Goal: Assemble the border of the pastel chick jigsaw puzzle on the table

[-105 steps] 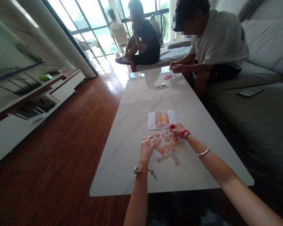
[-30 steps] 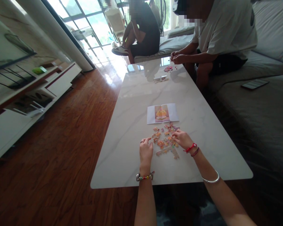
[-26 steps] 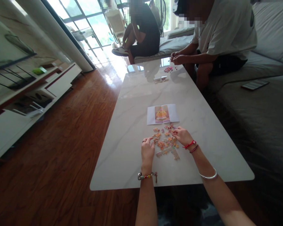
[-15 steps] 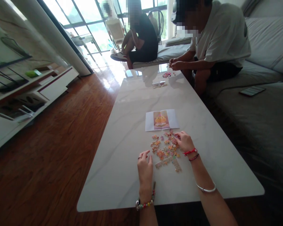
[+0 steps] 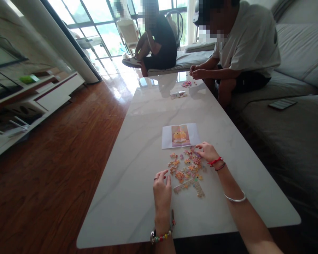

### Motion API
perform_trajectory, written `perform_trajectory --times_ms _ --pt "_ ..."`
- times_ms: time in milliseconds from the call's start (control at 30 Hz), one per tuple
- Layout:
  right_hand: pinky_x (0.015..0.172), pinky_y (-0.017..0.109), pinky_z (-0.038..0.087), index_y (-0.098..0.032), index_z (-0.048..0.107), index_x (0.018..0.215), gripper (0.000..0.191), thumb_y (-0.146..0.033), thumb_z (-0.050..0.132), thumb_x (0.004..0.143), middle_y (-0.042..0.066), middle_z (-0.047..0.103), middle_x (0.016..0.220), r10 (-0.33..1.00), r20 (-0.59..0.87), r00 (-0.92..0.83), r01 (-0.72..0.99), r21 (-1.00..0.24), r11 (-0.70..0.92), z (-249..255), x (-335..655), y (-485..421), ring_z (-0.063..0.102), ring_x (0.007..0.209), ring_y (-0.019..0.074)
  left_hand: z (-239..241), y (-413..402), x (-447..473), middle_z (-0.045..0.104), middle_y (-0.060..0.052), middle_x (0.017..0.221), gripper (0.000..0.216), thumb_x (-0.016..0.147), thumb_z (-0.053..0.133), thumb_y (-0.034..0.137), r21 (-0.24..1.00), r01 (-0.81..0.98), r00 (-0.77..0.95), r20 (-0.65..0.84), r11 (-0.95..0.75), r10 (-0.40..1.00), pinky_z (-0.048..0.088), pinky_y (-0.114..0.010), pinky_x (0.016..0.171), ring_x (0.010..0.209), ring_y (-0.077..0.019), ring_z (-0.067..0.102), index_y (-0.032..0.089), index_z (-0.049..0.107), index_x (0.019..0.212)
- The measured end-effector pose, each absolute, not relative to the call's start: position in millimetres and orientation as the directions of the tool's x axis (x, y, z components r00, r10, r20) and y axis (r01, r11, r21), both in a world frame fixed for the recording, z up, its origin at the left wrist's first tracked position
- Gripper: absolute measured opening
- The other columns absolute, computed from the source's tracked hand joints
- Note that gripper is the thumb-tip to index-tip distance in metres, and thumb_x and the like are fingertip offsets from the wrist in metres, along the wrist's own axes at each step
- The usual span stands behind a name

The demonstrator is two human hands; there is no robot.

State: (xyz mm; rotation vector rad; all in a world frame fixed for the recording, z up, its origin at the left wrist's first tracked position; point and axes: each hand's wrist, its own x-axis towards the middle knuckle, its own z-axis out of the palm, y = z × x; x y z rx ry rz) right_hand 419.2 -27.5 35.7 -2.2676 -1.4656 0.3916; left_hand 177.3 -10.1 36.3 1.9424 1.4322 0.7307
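Loose jigsaw puzzle pieces [image 5: 179, 174] in orange, pink and purple lie in a heap on the pale marbled table [image 5: 127, 197]. My right hand [image 5: 208, 152] is at the heap's far right edge, thumb and index finger apart over purple-pink pieces. Whether a fingertip touches one, I cannot tell. To the left of the heap my left hand [image 5: 162, 185] rests, fingers loosely curved and apart, holding nothing. On the near side, joined border pieces [image 5: 187, 184] form an angled corner strip. Beyond the heap lies a creased paper sheet [image 5: 167, 137] with a printed picture of an orange figure.
Farther along the table are a small white packet [image 5: 178, 94] and a second pile of pieces [image 5: 187, 84]. Beside it a person in a white shirt [image 5: 250, 46] sits on the grey sofa [image 5: 304, 120]. A phone [image 5: 282, 103] lies on the sofa. Another person [image 5: 163, 46] sits behind.
My right hand has shifted slightly away from me along the heap, and its thumb and index finger have spread. My left hand stays beside the pieces. The view has tilted a little.
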Motion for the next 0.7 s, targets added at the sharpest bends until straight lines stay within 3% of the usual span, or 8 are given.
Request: perform_trajectory --times_ms 267,500,700 --pt "0.075 0.021 0.039 -0.016 0.064 0.077 0.010 -0.021 0.057 0.071 0.006 0.058 0.086 0.934 -0.050 0.355 0.839 -0.423 -0.342 28.4 409.0 -12.9 0.054 0.080 0.0138 32.5 -8.9 176.2 0.059 -0.007 0.088 0.022 0.075 0.045 0.024 0.753 0.617 0.281 0.059 -0.227 0.958 0.047 -0.035 0.074 0.072 -0.0167 0.058 0.016 0.060 0.088" --pt "0.075 0.022 0.039 -0.014 0.061 0.078 0.011 -0.019 0.053 0.071 0.008 0.057 0.089 0.924 -0.052 0.379 0.836 -0.409 -0.366 30.4 414.6 -16.1 0.054 0.082 0.0148 32.3 -9.7 173.6 0.060 -0.007 0.088 0.022 0.075 0.044 0.023 0.752 0.621 0.290 0.044 -0.223 0.956 0.048 -0.034 0.074 0.071 -0.0160 0.059 0.016 0.060 0.089" --pt "0.070 0.022 0.039 -0.015 0.060 0.077 0.010 -0.021 0.054 0.071 0.005 0.059 0.082 0.920 0.035 0.390 0.812 -0.485 -0.326 34.9 412.8 -32.4 0.054 0.076 0.0134 30.5 -9.3 169.3 0.059 -0.008 0.091 0.024 0.075 0.044 0.021 0.737 0.644 0.285 0.019 -0.205 0.958 0.047 -0.034 0.076 0.073 -0.0162 0.058 0.015 0.059 0.092"
